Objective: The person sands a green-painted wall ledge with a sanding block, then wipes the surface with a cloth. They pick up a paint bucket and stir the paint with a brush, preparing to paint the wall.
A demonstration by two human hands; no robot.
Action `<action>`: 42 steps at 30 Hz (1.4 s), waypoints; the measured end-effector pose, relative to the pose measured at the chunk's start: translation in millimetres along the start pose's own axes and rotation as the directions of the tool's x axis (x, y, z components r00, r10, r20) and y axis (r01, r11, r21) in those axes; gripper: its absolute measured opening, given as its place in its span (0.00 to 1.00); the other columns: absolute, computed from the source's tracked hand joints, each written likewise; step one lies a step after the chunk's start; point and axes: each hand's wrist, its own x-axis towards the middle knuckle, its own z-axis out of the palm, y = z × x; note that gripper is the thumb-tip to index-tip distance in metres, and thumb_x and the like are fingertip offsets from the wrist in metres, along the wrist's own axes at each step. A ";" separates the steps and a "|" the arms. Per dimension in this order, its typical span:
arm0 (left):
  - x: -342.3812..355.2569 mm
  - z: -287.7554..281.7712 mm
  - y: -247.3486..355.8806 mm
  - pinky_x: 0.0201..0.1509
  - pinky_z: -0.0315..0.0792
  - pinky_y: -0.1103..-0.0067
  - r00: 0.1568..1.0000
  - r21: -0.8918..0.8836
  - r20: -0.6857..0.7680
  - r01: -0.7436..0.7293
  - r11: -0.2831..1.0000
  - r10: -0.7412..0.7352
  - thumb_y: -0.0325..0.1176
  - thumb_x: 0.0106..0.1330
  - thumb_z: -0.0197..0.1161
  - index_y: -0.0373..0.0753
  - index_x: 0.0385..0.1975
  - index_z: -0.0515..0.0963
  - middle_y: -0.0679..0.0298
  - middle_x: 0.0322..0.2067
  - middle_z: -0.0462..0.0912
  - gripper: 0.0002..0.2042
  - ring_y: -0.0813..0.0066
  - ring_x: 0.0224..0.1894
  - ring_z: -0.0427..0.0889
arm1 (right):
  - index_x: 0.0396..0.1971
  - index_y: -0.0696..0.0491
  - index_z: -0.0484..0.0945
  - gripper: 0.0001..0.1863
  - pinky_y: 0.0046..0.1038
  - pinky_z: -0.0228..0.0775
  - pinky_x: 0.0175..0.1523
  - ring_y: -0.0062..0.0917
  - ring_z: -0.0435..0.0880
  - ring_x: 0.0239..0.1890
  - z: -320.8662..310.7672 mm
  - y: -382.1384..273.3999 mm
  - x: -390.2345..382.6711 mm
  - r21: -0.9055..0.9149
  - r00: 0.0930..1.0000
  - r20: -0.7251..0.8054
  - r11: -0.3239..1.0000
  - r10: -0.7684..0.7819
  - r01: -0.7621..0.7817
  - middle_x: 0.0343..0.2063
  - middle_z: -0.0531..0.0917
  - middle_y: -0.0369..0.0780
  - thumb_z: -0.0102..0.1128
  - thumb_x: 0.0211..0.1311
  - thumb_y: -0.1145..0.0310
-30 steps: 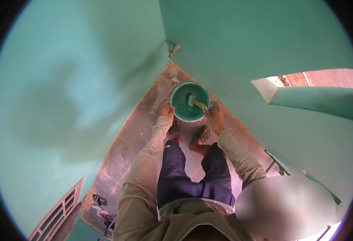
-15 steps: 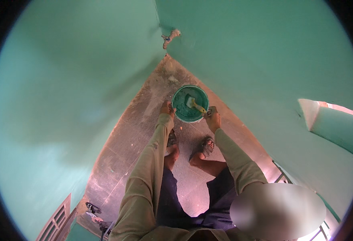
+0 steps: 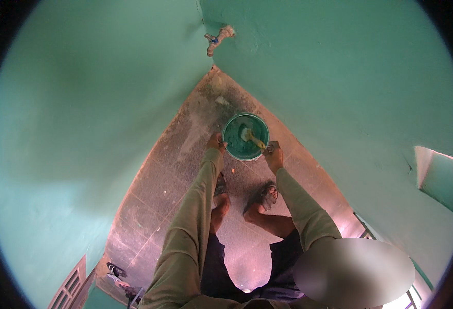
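A round green bucket (image 3: 235,155) with green paint inside is in front of my feet, below the corner of the walls. My left hand (image 3: 215,141) is closed on its left rim. At the opposite side my right hand (image 3: 274,157) is closed at the rim, right by the tip of the brush handle; whether the fingers also pinch that handle is hidden. The paintbrush (image 3: 255,139) lies slanted within the bucket, its pale bristles toward the middle and its yellowish handle pointing to my right hand.
Green walls meet ahead, with a tap (image 3: 219,40) sticking out near the corner. A recess (image 3: 438,172) opens in the right wall. Dark sandals (image 3: 115,270) and other items lie at lower left, near a grille (image 3: 68,288). The tiled floor (image 3: 149,216) is stained.
My view has shifted slightly, so the tap appears higher and the bucket and my feet a little lower. Both hands keep their places at the bucket, and the brush stays inside.
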 end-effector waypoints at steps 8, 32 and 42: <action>8.5 15.6 -30.0 0.39 0.75 0.70 1.000 -0.097 -0.010 0.005 0.995 -0.006 0.20 0.56 0.67 0.37 0.46 0.73 0.59 0.34 0.78 0.18 0.65 0.34 0.79 | 0.44 0.60 0.68 0.19 0.32 0.75 0.40 0.34 0.83 0.35 9.0 10.4 1.7 -0.001 0.993 0.099 0.998 0.063 -0.063 0.33 0.82 0.47 0.66 0.56 0.76; -247.6 -50.9 101.8 0.56 0.68 0.75 0.867 -0.277 0.314 -0.307 0.911 0.388 0.34 0.70 0.58 0.39 0.57 0.72 0.64 0.45 0.80 0.17 0.74 0.47 0.77 | 0.40 0.59 0.75 0.09 0.27 0.77 0.34 0.24 0.84 0.31 -196.3 -202.1 -154.1 0.375 0.926 0.376 0.909 0.031 -0.183 0.31 0.82 0.40 0.49 0.66 0.71; -419.9 -109.0 224.4 0.47 0.73 0.79 0.801 -0.407 0.547 0.000 0.913 0.244 0.43 0.69 0.59 0.36 0.46 0.79 0.64 0.43 0.84 0.16 0.74 0.47 0.82 | 0.47 0.57 0.80 0.15 0.25 0.76 0.41 0.22 0.84 0.36 -408.9 -407.2 -285.2 0.392 0.931 0.176 0.890 -0.319 0.231 0.34 0.85 0.37 0.53 0.69 0.63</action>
